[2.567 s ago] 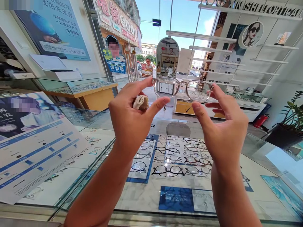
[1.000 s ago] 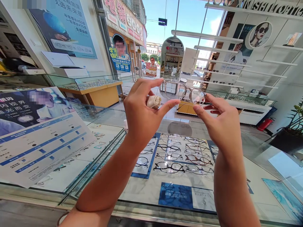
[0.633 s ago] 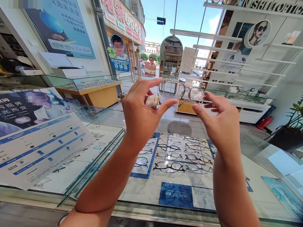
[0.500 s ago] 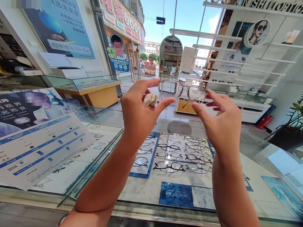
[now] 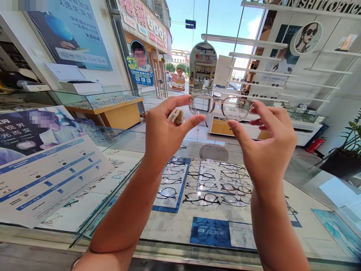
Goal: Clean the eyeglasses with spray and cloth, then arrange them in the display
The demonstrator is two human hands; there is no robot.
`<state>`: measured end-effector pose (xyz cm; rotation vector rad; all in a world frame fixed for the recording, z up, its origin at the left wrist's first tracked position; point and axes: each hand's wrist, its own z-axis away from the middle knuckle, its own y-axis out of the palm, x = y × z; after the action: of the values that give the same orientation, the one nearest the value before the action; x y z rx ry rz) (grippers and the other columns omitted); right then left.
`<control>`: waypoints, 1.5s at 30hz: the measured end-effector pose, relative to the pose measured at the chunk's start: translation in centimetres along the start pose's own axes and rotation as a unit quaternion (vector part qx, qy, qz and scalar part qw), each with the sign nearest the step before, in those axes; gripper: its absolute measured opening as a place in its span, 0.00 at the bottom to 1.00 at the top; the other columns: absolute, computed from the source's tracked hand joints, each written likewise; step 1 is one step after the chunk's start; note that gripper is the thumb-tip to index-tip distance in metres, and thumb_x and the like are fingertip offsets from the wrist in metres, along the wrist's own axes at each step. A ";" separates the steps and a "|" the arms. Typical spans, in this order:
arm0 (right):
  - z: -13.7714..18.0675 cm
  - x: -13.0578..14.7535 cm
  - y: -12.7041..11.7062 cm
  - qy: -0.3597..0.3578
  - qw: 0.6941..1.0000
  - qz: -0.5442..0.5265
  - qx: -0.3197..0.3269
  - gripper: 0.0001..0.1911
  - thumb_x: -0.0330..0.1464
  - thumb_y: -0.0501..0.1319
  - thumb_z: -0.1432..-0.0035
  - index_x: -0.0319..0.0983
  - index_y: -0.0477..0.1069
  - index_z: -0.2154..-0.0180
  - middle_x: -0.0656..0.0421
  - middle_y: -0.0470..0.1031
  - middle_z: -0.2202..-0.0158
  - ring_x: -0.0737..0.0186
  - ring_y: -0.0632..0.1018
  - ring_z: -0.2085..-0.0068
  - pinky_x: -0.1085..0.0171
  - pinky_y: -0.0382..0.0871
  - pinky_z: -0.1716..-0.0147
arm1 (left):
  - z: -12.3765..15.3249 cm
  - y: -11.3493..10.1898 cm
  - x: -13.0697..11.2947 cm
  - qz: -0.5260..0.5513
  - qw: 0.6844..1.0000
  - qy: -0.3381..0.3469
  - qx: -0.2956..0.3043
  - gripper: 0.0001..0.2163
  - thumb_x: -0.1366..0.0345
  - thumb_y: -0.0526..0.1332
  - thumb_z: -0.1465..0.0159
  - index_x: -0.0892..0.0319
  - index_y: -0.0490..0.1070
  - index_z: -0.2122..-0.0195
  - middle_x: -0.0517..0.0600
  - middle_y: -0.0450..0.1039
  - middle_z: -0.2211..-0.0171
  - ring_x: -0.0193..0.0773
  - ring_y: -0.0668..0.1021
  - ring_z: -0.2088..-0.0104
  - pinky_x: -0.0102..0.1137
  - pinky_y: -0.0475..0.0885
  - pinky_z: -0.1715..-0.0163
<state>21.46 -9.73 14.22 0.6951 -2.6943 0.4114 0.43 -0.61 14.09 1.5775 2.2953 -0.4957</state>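
A pair of eyeglasses (image 5: 218, 101) with thin, clear rounded rims is held up at arm's length above the glass counter, its lenses nearly level. My left hand (image 5: 165, 130) pinches one end between index finger and thumb. Tucked in that same hand is a crumpled off-white wad, perhaps cloth (image 5: 176, 116). At the other end, my right hand (image 5: 267, 137) grips the rim's outer corner with its fingers, thumb near the lower edge. The temples are mostly hidden behind the lenses. Under the glass below, rows of spectacle frames (image 5: 201, 198) lie on trays.
A glass display counter (image 5: 158, 235) spans the foreground. On its left lies a large printed sheet (image 5: 56, 177); a blue-and-white card (image 5: 210, 231) sits at the front. Beyond stand an arched mirror (image 5: 203, 56), another showcase (image 5: 113, 114) and a potted plant (image 5: 342, 158).
My right hand has moved slightly right and turned, bringing the eyeglasses' right side up so the rims sit more level. My left hand has barely shifted.
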 end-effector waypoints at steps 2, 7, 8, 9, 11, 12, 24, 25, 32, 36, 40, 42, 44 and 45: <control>0.0 0.0 0.0 -0.001 1.000 -0.006 0.000 0.28 0.50 0.71 0.34 0.54 0.79 0.35 0.51 0.79 0.45 0.44 0.81 0.50 0.40 0.80 0.48 | 0.0 0.0 0.0 -0.005 1.000 0.000 0.003 0.24 0.46 0.81 0.40 0.51 0.85 0.47 0.54 0.86 0.53 0.48 0.86 0.54 0.37 0.84 0.61; 0.0 0.0 0.1 -0.009 1.000 0.003 -0.003 0.29 0.48 0.71 0.35 0.54 0.78 0.35 0.50 0.79 0.46 0.44 0.81 0.50 0.41 0.81 0.49 | 0.0 0.1 0.2 -0.010 1.000 0.008 -0.006 0.24 0.47 0.82 0.41 0.51 0.85 0.47 0.53 0.86 0.55 0.48 0.86 0.55 0.38 0.84 0.59; 0.0 0.0 0.1 -0.011 1.000 0.007 -0.004 0.28 0.48 0.71 0.34 0.54 0.79 0.35 0.51 0.79 0.46 0.44 0.81 0.50 0.41 0.81 0.49 | 0.0 0.1 0.2 -0.011 1.000 0.008 -0.006 0.24 0.47 0.82 0.41 0.50 0.85 0.47 0.53 0.87 0.55 0.48 0.86 0.55 0.38 0.84 0.59; 0.0 0.0 0.1 -0.012 1.000 0.009 -0.005 0.28 0.48 0.71 0.34 0.54 0.79 0.35 0.51 0.79 0.46 0.44 0.81 0.50 0.41 0.81 0.49 | 0.0 0.1 0.2 -0.010 1.000 0.007 -0.005 0.24 0.47 0.82 0.41 0.50 0.85 0.47 0.53 0.87 0.55 0.48 0.86 0.55 0.38 0.84 0.59; 0.0 0.2 0.1 -0.015 1.000 0.011 -0.008 0.27 0.49 0.71 0.34 0.54 0.79 0.36 0.51 0.79 0.46 0.45 0.81 0.51 0.42 0.81 0.50 | 0.0 0.1 0.2 -0.007 1.000 0.004 -0.002 0.24 0.46 0.82 0.41 0.50 0.85 0.47 0.53 0.87 0.54 0.47 0.86 0.56 0.37 0.84 0.60; 0.0 0.2 0.0 -0.016 1.000 0.011 -0.009 0.26 0.49 0.71 0.34 0.54 0.79 0.36 0.51 0.79 0.47 0.45 0.81 0.51 0.42 0.81 0.50 | -0.1 0.1 0.2 -0.004 1.000 0.002 0.000 0.25 0.45 0.82 0.41 0.50 0.85 0.47 0.54 0.87 0.54 0.47 0.86 0.57 0.37 0.83 0.61; 0.2 0.5 0.1 -0.016 1.000 0.001 -0.022 0.28 0.49 0.71 0.34 0.50 0.79 0.36 0.49 0.77 0.45 0.41 0.80 0.45 0.42 0.81 0.49 | -0.4 0.2 0.8 0.034 0.998 -0.032 0.033 0.27 0.41 0.81 0.43 0.51 0.86 0.48 0.55 0.87 0.53 0.39 0.80 0.67 0.34 0.77 0.72; 0.2 0.5 0.1 -0.013 1.000 -0.006 -0.022 0.28 0.50 0.71 0.34 0.50 0.79 0.36 0.49 0.77 0.45 0.41 0.80 0.45 0.42 0.81 0.49 | -0.4 0.2 0.8 0.033 0.998 -0.032 0.035 0.27 0.41 0.81 0.42 0.51 0.86 0.49 0.55 0.87 0.53 0.40 0.80 0.67 0.35 0.77 0.72; 0.0 0.1 0.2 0.004 1.000 -0.021 -0.013 0.30 0.51 0.71 0.35 0.49 0.79 0.35 0.49 0.77 0.45 0.45 0.81 0.49 0.43 0.81 0.50 | -0.4 0.2 0.5 0.018 1.000 -0.015 0.021 0.26 0.39 0.79 0.41 0.50 0.84 0.50 0.53 0.87 0.54 0.43 0.83 0.62 0.36 0.77 0.70; -0.1 -0.5 0.2 0.024 0.999 -0.027 0.027 0.30 0.53 0.69 0.34 0.49 0.79 0.36 0.51 0.80 0.44 0.51 0.82 0.55 0.47 0.81 0.53 | 0.0 0.5 0.1 0.023 0.999 0.009 -0.030 0.27 0.40 0.81 0.43 0.51 0.83 0.51 0.50 0.85 0.56 0.42 0.83 0.61 0.40 0.79 0.68; -0.2 -1.0 0.6 0.065 0.994 -0.052 0.075 0.30 0.53 0.68 0.34 0.47 0.80 0.37 0.50 0.82 0.44 0.52 0.83 0.55 0.48 0.80 0.54 | 0.2 0.7 -0.2 -0.010 0.993 0.081 -0.083 0.27 0.39 0.81 0.42 0.52 0.81 0.51 0.50 0.84 0.55 0.44 0.84 0.56 0.46 0.80 0.60; -0.1 -1.2 0.8 0.077 0.991 -0.062 0.087 0.30 0.53 0.68 0.34 0.46 0.80 0.37 0.49 0.82 0.43 0.51 0.84 0.55 0.48 0.80 0.54 | 0.2 0.6 0.0 -0.035 0.990 0.106 -0.084 0.29 0.36 0.78 0.40 0.53 0.80 0.51 0.50 0.83 0.54 0.44 0.83 0.57 0.46 0.79 0.61; -0.1 -1.4 1.0 0.082 0.990 -0.071 0.095 0.31 0.53 0.68 0.35 0.45 0.80 0.36 0.48 0.82 0.42 0.51 0.84 0.54 0.48 0.80 0.54 | 0.1 0.4 0.1 -0.059 0.990 0.112 -0.067 0.30 0.34 0.75 0.38 0.53 0.79 0.49 0.51 0.82 0.53 0.46 0.83 0.56 0.46 0.78 0.62; -0.1 -1.5 1.1 0.084 0.989 -0.075 0.098 0.32 0.53 0.68 0.35 0.45 0.79 0.36 0.48 0.82 0.42 0.51 0.84 0.54 0.48 0.80 0.54 | 0.1 0.3 0.1 -0.068 0.989 0.114 -0.058 0.30 0.33 0.73 0.36 0.53 0.78 0.48 0.52 0.81 0.53 0.47 0.83 0.54 0.47 0.77 0.62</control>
<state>22.23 -8.15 13.55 0.8701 -2.4466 0.6708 0.68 -0.50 13.89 1.4967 2.5639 -0.2167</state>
